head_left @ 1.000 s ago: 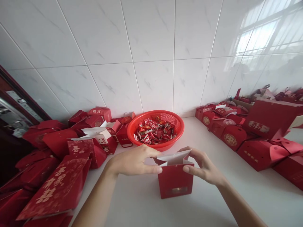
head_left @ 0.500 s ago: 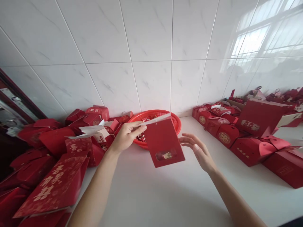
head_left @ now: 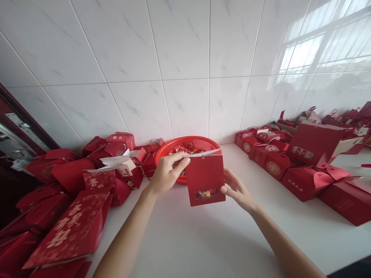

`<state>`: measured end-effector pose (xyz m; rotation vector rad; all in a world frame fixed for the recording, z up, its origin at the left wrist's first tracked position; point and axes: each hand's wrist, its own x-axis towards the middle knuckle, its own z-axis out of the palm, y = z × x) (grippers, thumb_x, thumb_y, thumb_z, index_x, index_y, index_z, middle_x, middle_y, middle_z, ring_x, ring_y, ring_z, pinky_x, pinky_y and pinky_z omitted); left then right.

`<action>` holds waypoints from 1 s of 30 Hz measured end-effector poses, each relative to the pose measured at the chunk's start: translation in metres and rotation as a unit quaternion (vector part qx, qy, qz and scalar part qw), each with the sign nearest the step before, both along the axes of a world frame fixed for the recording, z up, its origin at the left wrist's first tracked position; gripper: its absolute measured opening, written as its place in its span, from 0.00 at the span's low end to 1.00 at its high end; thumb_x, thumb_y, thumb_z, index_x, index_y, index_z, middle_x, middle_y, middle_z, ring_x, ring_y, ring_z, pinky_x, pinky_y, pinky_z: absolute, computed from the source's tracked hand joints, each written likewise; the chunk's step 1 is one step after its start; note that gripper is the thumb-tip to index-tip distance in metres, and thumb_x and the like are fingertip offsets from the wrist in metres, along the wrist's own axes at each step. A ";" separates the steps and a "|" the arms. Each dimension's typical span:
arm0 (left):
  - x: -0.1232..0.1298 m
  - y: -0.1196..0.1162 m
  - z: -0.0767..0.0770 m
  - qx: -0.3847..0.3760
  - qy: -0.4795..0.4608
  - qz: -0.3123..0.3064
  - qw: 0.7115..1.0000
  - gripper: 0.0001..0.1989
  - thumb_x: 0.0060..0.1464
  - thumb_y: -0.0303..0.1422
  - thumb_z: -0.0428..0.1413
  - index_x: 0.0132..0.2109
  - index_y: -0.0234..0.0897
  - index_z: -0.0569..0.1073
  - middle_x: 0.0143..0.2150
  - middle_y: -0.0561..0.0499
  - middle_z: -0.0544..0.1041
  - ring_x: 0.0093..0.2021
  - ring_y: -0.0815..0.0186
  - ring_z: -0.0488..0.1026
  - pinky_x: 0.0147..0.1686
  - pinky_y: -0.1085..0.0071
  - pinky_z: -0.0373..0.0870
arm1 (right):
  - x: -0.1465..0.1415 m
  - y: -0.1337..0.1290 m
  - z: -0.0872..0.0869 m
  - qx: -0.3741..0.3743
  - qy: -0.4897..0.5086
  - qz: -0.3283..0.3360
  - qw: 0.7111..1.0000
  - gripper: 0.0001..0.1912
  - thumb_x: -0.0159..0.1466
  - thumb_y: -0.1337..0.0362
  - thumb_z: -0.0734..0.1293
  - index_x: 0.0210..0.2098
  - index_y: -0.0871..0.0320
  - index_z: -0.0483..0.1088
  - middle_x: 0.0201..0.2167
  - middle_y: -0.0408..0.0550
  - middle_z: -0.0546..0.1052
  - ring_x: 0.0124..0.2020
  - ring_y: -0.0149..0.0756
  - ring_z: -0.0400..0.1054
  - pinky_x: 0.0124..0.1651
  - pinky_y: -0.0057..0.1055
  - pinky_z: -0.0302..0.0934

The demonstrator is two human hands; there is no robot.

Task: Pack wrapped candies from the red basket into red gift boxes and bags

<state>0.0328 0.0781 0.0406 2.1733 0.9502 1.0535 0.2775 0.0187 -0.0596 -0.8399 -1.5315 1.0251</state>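
A red paper gift bag (head_left: 205, 173) with a small clear window low on its front is held up over the white tabletop. Something gold and red shows through the window. My left hand (head_left: 168, 173) pinches the bag's upper left edge between thumb and fingers. On the other side, my right hand (head_left: 239, 191) grips the lower right edge, its thumb at the front and fingers partly hidden behind. Just beyond the bag is a red plastic basket (head_left: 162, 148) holding wrapped candies (head_left: 181, 149); the bag covers part of it.
Red gift boxes and bags (head_left: 72, 220) crowd the left side of the table (head_left: 174, 239). More red boxes (head_left: 304, 181) stand in rows at the right, one tall bag (head_left: 314, 143) among them. A tiled wall (head_left: 185, 100) rises behind the basket.
The bag has shifted slightly right and turned more upright and square to me. My right hand, apart from it or barely touching before, has closed on its right edge.
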 end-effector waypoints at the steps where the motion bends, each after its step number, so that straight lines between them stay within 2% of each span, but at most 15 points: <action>1: 0.003 -0.001 -0.002 -0.001 0.008 -0.011 1.000 0.19 0.63 0.46 0.52 0.45 0.36 0.79 0.36 0.49 0.78 0.39 0.60 0.74 0.37 0.68 0.71 | -0.002 0.000 -0.001 0.003 0.002 0.001 1.000 0.29 0.64 0.45 0.69 0.60 0.50 0.65 0.61 0.54 0.72 0.60 0.50 0.68 0.62 0.48 0.63; 5: 0.010 0.002 -0.013 -0.014 0.040 -0.046 0.998 0.18 0.65 0.45 0.50 0.48 0.37 0.78 0.39 0.48 0.79 0.41 0.59 0.75 0.39 0.68 0.71 | -0.006 0.001 -0.007 0.008 0.014 -0.026 1.000 0.28 0.65 0.49 0.70 0.61 0.50 0.64 0.59 0.54 0.74 0.58 0.49 0.70 0.58 0.45 0.67; 9: 0.012 0.007 -0.022 0.005 0.079 -0.041 0.996 0.18 0.67 0.43 0.49 0.58 0.42 0.72 0.33 0.52 0.76 0.34 0.63 0.72 0.37 0.68 0.70 | -0.006 0.002 -0.011 0.019 0.025 -0.069 0.997 0.32 0.65 0.51 0.71 0.64 0.48 0.58 0.59 0.54 0.74 0.56 0.47 0.71 0.56 0.44 0.69; 11: 0.014 0.008 -0.025 0.017 0.096 -0.048 0.994 0.17 0.67 0.41 0.48 0.58 0.43 0.70 0.30 0.55 0.74 0.31 0.65 0.70 0.34 0.70 0.68 | -0.006 0.002 -0.012 0.029 0.043 -0.088 0.995 0.32 0.67 0.51 0.69 0.65 0.48 0.56 0.58 0.54 0.74 0.56 0.46 0.72 0.54 0.43 0.69; 13: 0.017 0.006 -0.026 0.026 0.111 -0.067 0.991 0.13 0.67 0.38 0.48 0.53 0.43 0.72 0.31 0.55 0.74 0.30 0.66 0.70 0.34 0.71 0.68 | -0.006 0.003 -0.014 0.037 0.059 -0.106 0.992 0.29 0.69 0.51 0.67 0.66 0.48 0.57 0.55 0.52 0.77 0.53 0.44 0.74 0.52 0.41 0.70; 16: 0.023 0.003 -0.028 0.029 0.111 -0.114 0.987 0.11 0.66 0.32 0.46 0.46 0.41 0.74 0.38 0.54 0.79 0.36 0.67 0.73 0.39 0.72 0.69 | -0.005 0.005 -0.017 0.060 0.060 -0.149 0.985 0.26 0.70 0.53 0.66 0.65 0.47 0.61 0.48 0.49 0.80 0.47 0.41 0.76 0.47 0.37 0.72; 19: 0.024 0.004 -0.029 0.019 0.110 -0.133 0.985 0.12 0.64 0.28 0.46 0.44 0.41 0.75 0.41 0.53 0.80 0.38 0.68 0.75 0.39 0.74 0.70 | -0.003 0.007 -0.020 0.107 0.028 -0.191 0.975 0.17 0.69 0.55 0.66 0.56 0.48 0.72 0.46 0.48 0.81 0.45 0.40 0.76 0.45 0.35 0.72; 21: 0.022 0.005 -0.030 0.003 0.127 -0.130 0.983 0.11 0.62 0.29 0.48 0.44 0.40 0.75 0.38 0.54 0.80 0.35 0.68 0.74 0.36 0.74 0.70 | -0.002 0.008 -0.021 0.140 0.000 -0.206 0.968 0.13 0.70 0.58 0.66 0.51 0.48 0.77 0.46 0.48 0.81 0.46 0.40 0.77 0.45 0.34 0.72; 24: 0.019 0.007 -0.030 -0.022 0.151 -0.132 0.979 0.09 0.57 0.29 0.54 0.44 0.40 0.76 0.35 0.54 0.79 0.32 0.68 0.74 0.34 0.74 0.71 | -0.001 0.007 -0.020 0.178 -0.038 -0.229 0.956 0.13 0.69 0.60 0.67 0.51 0.48 0.79 0.46 0.49 0.82 0.45 0.40 0.77 0.45 0.34 0.72; 30: 0.023 0.008 -0.032 -0.045 0.124 -0.119 0.984 0.09 0.61 0.38 0.55 0.42 0.41 0.79 0.40 0.54 0.82 0.40 0.65 0.77 0.42 0.72 0.73 | 0.001 0.001 -0.015 0.183 -0.058 -0.244 0.951 0.14 0.70 0.58 0.65 0.50 0.50 0.80 0.48 0.51 0.82 0.50 0.44 0.77 0.51 0.39 0.71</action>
